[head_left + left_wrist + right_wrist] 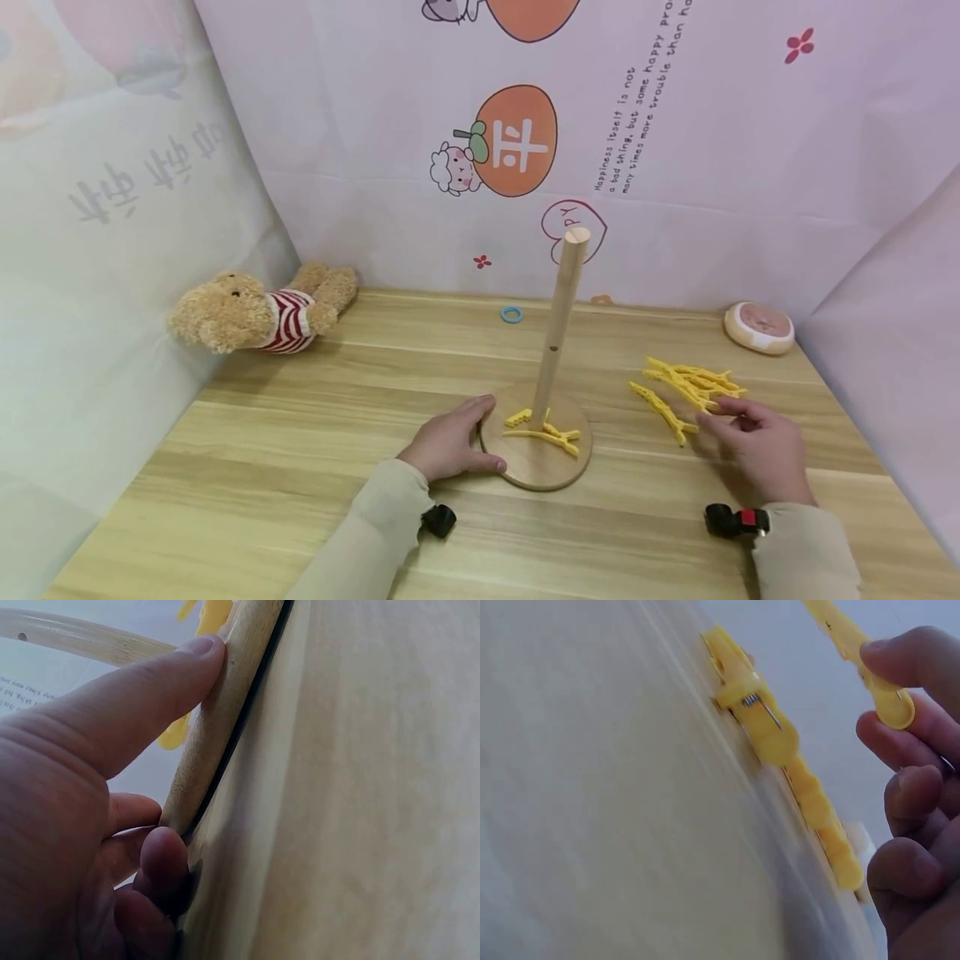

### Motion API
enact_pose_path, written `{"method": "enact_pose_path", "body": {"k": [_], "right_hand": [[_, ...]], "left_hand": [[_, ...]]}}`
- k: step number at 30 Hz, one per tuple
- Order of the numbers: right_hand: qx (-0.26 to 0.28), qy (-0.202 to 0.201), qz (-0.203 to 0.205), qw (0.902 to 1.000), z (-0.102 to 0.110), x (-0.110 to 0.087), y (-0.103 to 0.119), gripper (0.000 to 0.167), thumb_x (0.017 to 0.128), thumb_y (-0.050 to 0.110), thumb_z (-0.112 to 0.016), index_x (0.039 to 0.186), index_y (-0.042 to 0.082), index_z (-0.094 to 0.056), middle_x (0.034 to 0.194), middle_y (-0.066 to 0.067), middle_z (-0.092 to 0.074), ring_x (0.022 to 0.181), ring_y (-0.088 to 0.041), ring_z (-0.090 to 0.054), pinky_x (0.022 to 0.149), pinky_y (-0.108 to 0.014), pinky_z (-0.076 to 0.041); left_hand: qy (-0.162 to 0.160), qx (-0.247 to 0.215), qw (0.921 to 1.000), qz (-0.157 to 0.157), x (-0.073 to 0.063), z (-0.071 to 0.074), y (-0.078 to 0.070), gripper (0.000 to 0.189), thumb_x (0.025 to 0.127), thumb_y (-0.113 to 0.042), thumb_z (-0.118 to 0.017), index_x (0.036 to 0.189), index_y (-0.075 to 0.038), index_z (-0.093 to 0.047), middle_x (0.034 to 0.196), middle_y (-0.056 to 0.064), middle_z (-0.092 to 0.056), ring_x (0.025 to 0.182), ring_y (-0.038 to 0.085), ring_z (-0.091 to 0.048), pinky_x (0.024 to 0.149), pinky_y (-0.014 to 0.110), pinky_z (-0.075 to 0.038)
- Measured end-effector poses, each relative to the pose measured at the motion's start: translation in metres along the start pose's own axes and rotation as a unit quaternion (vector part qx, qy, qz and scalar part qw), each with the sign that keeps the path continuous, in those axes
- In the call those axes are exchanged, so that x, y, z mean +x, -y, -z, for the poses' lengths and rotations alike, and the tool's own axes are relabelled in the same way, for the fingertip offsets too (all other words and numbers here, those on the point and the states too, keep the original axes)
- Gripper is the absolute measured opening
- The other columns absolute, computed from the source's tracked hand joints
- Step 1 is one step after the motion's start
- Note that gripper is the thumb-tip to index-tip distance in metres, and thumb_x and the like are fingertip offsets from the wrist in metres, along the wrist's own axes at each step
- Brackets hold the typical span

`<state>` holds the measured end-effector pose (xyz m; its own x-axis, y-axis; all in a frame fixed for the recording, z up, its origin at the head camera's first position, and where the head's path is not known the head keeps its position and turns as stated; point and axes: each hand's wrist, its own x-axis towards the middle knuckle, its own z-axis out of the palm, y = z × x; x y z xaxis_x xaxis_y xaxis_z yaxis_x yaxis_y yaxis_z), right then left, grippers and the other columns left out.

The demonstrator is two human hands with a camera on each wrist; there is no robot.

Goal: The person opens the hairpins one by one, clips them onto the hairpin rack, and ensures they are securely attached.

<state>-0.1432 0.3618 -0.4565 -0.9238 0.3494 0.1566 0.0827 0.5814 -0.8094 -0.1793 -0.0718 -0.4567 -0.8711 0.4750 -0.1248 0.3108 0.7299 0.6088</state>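
A wooden stand, with an upright dowel (558,325) on a round base (536,475), stands on the table. My left hand (448,440) holds the base by its left rim; the left wrist view shows the thumb (161,686) along the edge and the other fingers curled lower down. Yellow hair clips (543,433) lie on the base around the dowel. To the right, my right hand (761,446) pinches one yellow alligator hair clip (889,697) between thumb and forefinger. Several more yellow clips (660,410) lie on the table beside it, one with its metal spring showing (765,724).
A blue ring (512,314) lies behind the stand. At the back left a teddy bear (288,321) in a striped top lies on its side. A small round pink-and-beige object (759,327) sits at the back right corner. Printed cloth (375,150) walls the table's back and sides.
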Motion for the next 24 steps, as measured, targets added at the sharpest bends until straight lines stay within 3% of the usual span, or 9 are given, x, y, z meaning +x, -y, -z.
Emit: {"method": "enact_pose_path", "body": {"k": [6,18,24], "right_hand": [[-0.008,0.028,0.039,0.9988,-0.011,-0.003,0.012,0.041,0.082,0.035,-0.085,0.108,0.004,-0.074,0.075,0.005,-0.066,0.066,-0.007,-0.054,0.053,-0.021,-0.044],[-0.006,0.084,0.083,0.993,-0.029,-0.005,0.023,0.032,0.082,0.03,-0.085,0.103,0.008,-0.076,0.077,0.0,-0.065,0.065,-0.01,-0.052,0.05,-0.024,-0.044],[0.018,0.131,0.092,0.9869,-0.035,-0.008,0.033,0.028,0.082,0.027,-0.085,0.1,0.008,-0.075,0.084,-0.002,-0.067,0.067,-0.012,-0.051,0.052,-0.024,-0.044]], "left_hand": [[0.001,-0.001,1.0,0.001,-0.001,0.0,-0.002,0.102,0.077,-0.055,-0.082,0.158,-0.015,-0.034,0.162,0.001,-0.033,0.147,0.028,-0.033,0.116,0.053,-0.032],[-0.001,0.002,1.0,0.0,-0.001,0.001,-0.002,0.102,0.077,-0.055,-0.082,0.157,-0.013,-0.035,0.162,0.003,-0.034,0.147,0.028,-0.034,0.116,0.053,-0.032],[-0.004,0.002,1.0,-0.002,-0.001,0.001,-0.001,0.102,0.077,-0.055,-0.082,0.157,-0.013,-0.035,0.162,0.003,-0.034,0.147,0.028,-0.034,0.116,0.052,-0.032]]}}
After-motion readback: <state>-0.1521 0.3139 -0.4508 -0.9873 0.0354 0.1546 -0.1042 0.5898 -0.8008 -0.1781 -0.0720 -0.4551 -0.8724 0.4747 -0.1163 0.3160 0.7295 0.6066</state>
